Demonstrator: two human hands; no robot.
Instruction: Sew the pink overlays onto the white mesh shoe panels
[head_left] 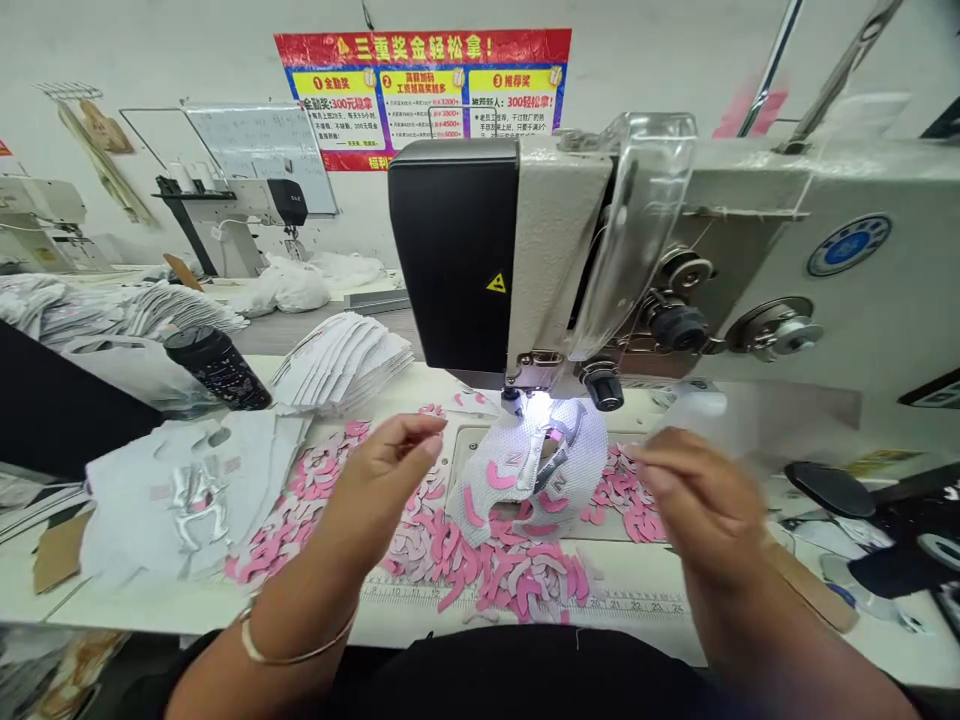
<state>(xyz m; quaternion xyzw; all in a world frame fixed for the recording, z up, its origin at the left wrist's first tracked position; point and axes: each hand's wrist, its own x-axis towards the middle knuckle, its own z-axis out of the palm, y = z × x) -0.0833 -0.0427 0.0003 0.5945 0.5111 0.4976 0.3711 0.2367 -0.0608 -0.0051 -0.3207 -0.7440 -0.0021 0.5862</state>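
A white mesh shoe upper (480, 470) with pink curved patches and grey N marks lies under the lit needle area of the sewing machine (555, 250). My left hand (394, 470) hovers just left of it, thumb and forefinger drawn together in a pinch. On the other side my right hand (701, 490), slightly blurred, is closed the same way, apart from the upper. Whatever is between the fingertips of either hand is too small to make out. Small pink curved pieces (525, 580) lie heaped in front of the upper and to both sides.
White flat cut pieces with silver trim (199, 500) lie at the left, near a stack of white pieces (341, 360) and a black tumbler (217, 365). A ruler strip (630, 605) runs along the front edge. Another sewing machine (247, 215) stands behind.
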